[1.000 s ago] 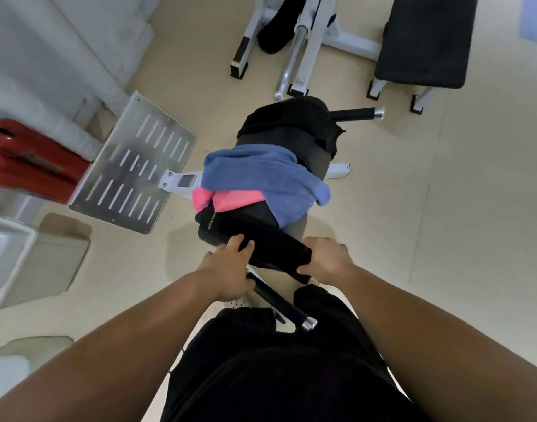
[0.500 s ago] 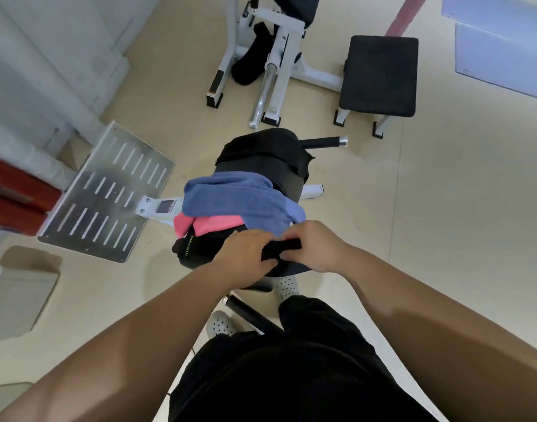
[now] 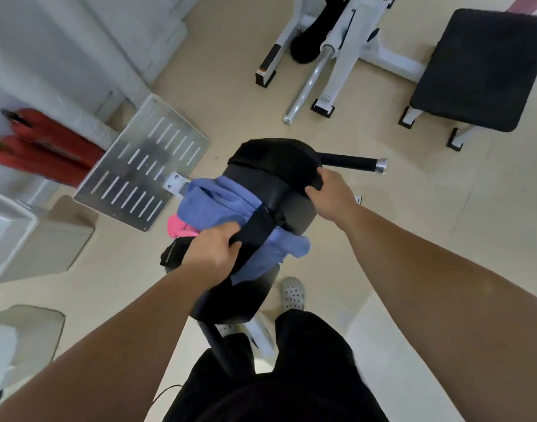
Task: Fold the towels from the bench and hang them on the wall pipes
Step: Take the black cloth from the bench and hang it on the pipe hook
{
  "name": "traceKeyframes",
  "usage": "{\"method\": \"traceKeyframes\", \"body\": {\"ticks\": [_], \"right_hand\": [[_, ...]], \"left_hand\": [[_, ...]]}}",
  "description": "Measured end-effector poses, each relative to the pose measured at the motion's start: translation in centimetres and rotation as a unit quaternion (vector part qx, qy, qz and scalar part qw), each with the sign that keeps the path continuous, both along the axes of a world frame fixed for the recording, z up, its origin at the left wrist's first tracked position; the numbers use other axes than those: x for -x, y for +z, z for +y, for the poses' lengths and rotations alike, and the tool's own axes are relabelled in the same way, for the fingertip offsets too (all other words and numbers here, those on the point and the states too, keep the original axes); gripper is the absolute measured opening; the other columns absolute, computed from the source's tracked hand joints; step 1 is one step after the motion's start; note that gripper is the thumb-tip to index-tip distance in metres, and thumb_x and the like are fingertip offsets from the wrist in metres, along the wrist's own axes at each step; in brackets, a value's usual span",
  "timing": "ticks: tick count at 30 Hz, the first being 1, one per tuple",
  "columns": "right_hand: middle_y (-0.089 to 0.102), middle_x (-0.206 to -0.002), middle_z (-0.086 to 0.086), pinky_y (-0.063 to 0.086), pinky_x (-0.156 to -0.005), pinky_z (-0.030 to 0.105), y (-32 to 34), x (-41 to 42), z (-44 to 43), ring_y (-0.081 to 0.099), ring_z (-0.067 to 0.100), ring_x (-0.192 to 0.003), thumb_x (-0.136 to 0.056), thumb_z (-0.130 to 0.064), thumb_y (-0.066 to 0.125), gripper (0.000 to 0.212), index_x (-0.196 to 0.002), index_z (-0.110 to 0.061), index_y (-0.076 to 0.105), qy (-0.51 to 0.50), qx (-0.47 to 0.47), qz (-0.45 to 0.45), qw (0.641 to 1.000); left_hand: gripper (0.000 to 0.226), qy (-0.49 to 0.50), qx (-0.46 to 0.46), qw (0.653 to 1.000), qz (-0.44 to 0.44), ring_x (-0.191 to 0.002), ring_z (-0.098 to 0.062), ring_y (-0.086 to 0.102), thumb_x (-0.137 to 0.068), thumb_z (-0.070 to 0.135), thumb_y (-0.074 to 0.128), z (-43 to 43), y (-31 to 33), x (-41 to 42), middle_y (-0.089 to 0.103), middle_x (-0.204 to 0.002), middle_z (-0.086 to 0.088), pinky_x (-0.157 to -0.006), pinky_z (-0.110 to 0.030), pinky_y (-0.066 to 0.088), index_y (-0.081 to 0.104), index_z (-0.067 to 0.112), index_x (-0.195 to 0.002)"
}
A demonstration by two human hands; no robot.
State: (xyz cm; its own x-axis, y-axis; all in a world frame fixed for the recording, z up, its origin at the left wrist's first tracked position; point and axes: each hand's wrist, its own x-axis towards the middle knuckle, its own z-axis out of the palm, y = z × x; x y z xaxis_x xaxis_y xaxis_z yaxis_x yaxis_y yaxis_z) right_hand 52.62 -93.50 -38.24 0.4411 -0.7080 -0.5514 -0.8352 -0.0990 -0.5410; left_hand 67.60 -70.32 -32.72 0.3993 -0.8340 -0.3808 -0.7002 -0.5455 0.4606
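Beige gym floor fills the head view, with a white wall off to the left and two red fire extinguishers lying at its foot. Beside them sits a slotted metal plate. Up top there's a white machine frame with a chrome bar, and a black padded seat to the right.

Centre stage is the black workout bench, and it's piled up. A blue towel is draped across the middle, and a pink towel peeks out under its left edge. The left hand has its fingers curled tight round a black towel, which runs as a dark band over the blue one. The right hand reaches to the bench's far end and pinches the edge of a black cloth bunched there, just beside a black handle with a chrome cap. Whether band and cloth are one piece, I can't tell. Down below, a pale perforated clog stands on the floor near the bench.
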Motion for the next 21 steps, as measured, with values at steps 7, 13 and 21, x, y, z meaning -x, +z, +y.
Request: {"method": "traceKeyframes", "body": {"ticks": [7, 13, 21], "right_hand": [[0.046, -0.152, 0.007, 0.042, -0.109, 0.052, -2.9, -1.1, -3.6, 0.047, 0.035, -0.135, -0.084, -0.056, 0.070, 0.089, -0.155, -0.023, 0.026, 0.016, -0.010, 0.004, 1.000], [0.062, -0.123, 0.008, 0.041, -0.099, 0.052, -3.2, -0.5, -3.5, 0.051, 0.036, -0.123, -0.070, -0.086, 0.058, 0.094, -0.136, -0.021, 0.040, 0.027, 0.017, 0.134, 0.990], [0.071, -0.102, 0.012, 0.049, -0.070, 0.035, -2.7, 2.3, -1.2, 0.066, 0.035, -0.095, -0.082, -0.034, 0.077, 0.038, -0.112, -0.012, 0.066, -0.017, 0.004, 0.054, 0.998]], "left_hand": [[0.021, 0.033, -0.076, 0.996, -0.038, -0.083, -0.042, 0.062, -0.095, 0.017, 0.058, 0.7, -0.7, -0.2, 0.068, -0.091, -0.014, -0.069, -0.041, 0.049, 0.060, 0.014, -0.115], [0.014, 0.068, -0.101, 0.991, -0.052, -0.078, -0.036, 0.056, -0.097, 0.017, 0.054, 1.5, -0.9, 0.9, 0.058, -0.081, -0.004, -0.065, -0.037, 0.042, 0.055, 0.016, -0.111], [0.023, 0.051, -0.130, 0.987, -0.080, -0.088, -0.037, 0.064, -0.099, 0.030, 0.052, 3.5, -1.2, 0.9, 0.067, -0.094, -0.010, -0.066, -0.035, 0.043, 0.057, 0.018, -0.118]]}}
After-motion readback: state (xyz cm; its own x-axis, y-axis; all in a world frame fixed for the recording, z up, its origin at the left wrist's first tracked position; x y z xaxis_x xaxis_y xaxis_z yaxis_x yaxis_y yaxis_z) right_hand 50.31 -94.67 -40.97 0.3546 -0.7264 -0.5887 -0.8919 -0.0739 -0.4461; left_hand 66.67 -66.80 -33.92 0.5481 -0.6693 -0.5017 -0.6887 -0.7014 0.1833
